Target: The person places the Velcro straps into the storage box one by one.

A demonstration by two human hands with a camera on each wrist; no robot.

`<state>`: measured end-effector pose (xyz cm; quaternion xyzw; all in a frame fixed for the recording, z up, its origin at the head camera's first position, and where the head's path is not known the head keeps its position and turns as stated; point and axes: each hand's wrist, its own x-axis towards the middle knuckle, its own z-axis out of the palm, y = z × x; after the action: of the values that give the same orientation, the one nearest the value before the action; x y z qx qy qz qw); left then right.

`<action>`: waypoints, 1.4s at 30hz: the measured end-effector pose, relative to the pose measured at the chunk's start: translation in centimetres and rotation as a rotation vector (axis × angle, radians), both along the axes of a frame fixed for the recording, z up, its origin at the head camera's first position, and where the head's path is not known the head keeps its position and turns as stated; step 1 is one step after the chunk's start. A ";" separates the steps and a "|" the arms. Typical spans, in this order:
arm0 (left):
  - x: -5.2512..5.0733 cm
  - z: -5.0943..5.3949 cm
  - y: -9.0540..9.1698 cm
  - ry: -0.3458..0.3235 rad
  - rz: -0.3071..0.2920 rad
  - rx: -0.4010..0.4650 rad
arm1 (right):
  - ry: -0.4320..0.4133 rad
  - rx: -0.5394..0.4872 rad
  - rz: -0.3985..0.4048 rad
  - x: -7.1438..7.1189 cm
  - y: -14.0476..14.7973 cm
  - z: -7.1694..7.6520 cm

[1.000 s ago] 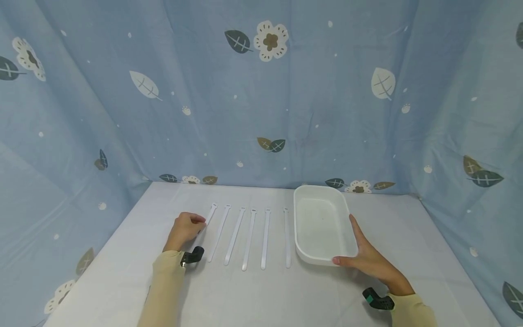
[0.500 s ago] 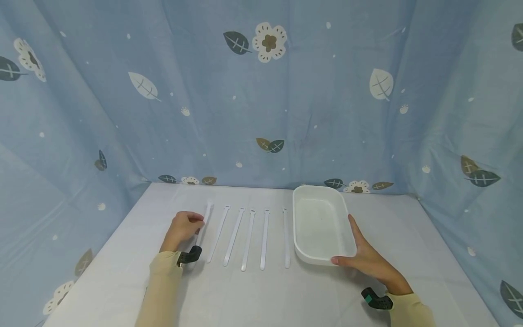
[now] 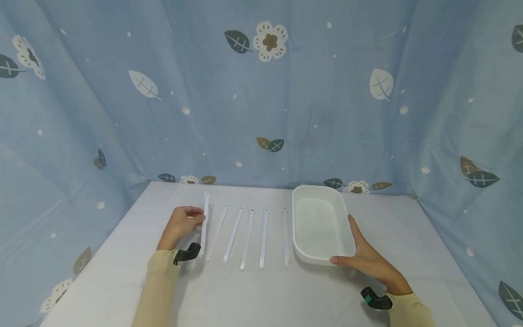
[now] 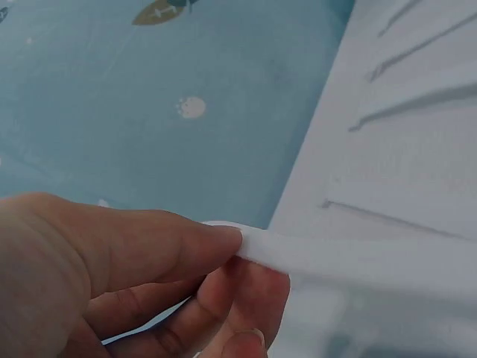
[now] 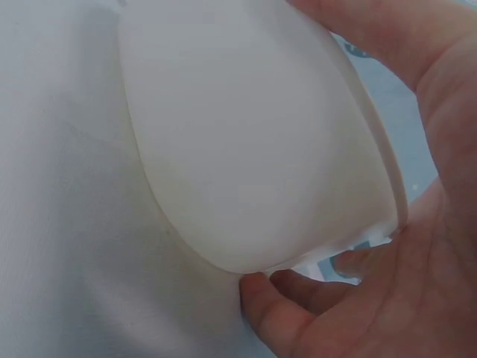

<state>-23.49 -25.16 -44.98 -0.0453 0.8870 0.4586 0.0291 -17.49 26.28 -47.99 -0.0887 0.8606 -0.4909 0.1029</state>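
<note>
While the right hand [image 3: 367, 256] stayed at the near right corner of the white plastic tub [image 3: 320, 222], the left hand [image 3: 181, 225] changed what it was about. A second earlier, the leftmost white strip [image 3: 204, 234] lay slanted beside its neighbours; now it stood straighter to the eye, its wider end raised above the table [image 3: 261, 299], pinched between thumb and fingertips. Whether its near end had left the surface could not be told. That put one strip in hand, out of the row and well apart from the tub, with five matching strips [image 3: 247, 239] spread between, unmoved. The right hand's grip was unaltered, thumb at the near rim and fingers round the side.

No brand, label or lettering could be read on the strips, the tub or the black wrist devices [image 3: 377, 299]; the blue curtain [image 3: 212, 113] bore only printed flowers, leaves and paw marks.
</note>
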 end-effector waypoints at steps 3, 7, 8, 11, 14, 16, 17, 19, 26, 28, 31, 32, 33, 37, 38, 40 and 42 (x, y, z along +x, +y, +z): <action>0.1 0.3 0.3 -0.005 0.002 0.074 | 0.002 0.014 0.009 0.1 0.0 0.3; 0.2 0.7 0.7 -0.027 0.000 0.152 | -0.005 0.027 0.011 0.1 -0.1 0.6; 0.2 0.9 0.8 -0.030 -0.001 0.165 | -0.008 0.025 0.008 0.1 -0.1 0.6; 0.3 1.3 1.1 -0.038 0.009 0.218 | -0.021 0.025 0.005 0.1 0.0 0.6; 0.4 1.7 1.6 -0.031 0.010 0.269 | -0.021 0.028 0.000 0.1 0.0 0.6; 0.5 2.0 2.0 -0.024 0.009 0.308 | -0.021 0.030 -0.001 0.1 0.0 0.7; 0.5 2.1 2.2 -0.019 0.007 0.328 | -0.020 0.033 -0.001 0.1 0.0 0.7; 0.5 2.2 2.6 -0.009 0.001 0.373 | -0.021 0.028 -0.002 0.1 0.0 0.6; 0.9 2.8 4.5 -0.003 -0.029 0.471 | -0.038 0.044 -0.008 0.0 0.0 0.4; 0.9 2.9 4.8 0.000 -0.025 0.487 | -0.039 0.042 -0.007 0.0 -0.1 0.5; 0.9 3.1 5.1 0.009 -0.023 0.506 | -0.036 0.040 -0.007 0.0 -0.1 0.5; 0.9 3.1 5.2 0.011 -0.022 0.511 | -0.033 0.036 -0.005 0.0 -0.1 0.5; 0.9 3.2 5.3 0.013 -0.021 0.514 | -0.030 0.033 -0.005 0.1 -0.1 0.5; 0.9 3.6 5.7 0.019 -0.014 0.517 | -0.018 0.016 0.002 0.1 -0.1 0.4; 0.9 3.8 5.8 0.020 -0.011 0.517 | -0.019 0.014 0.002 0.1 -0.1 0.4; 0.9 4.0 6.0 0.023 -0.008 0.521 | -0.020 0.021 0.003 0.1 -0.1 0.5; 0.9 4.2 6.2 0.025 -0.014 0.524 | -0.023 0.026 0.001 0.1 -0.1 0.5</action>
<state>-22.58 -18.99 -40.74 -0.0244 0.7384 0.6732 0.0320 -17.40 26.18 -47.50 -0.0821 0.8657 -0.4804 0.1142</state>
